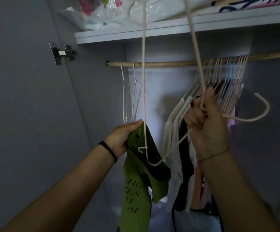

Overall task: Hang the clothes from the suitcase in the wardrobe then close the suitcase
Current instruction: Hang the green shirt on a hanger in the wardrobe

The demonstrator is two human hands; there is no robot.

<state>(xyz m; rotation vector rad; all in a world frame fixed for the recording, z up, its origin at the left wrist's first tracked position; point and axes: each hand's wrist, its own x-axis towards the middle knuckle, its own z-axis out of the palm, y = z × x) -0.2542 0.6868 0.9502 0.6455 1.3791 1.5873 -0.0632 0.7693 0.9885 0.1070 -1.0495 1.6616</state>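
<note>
I stand facing the open wardrobe. My left hand (123, 137) grips a green garment (140, 185) with dark lettering, which hangs down from my fist. My right hand (206, 124) grips a thin cream wire hanger (144, 81) near its neck; the hook (259, 111) sticks out to the right and the long wire frame reaches up past the shelf. One lower corner of the hanger lies against the green garment. Behind runs the wooden rail (169, 63). The suitcase is out of view.
Two bare hangers (131, 96) hang at the rail's left end. Many hangers with white, black and pink clothes (186, 148) crowd the right half. Above, a shelf (152, 33) carries plastic bags and patterned fabric. The open door with its hinge (64, 53) is at left.
</note>
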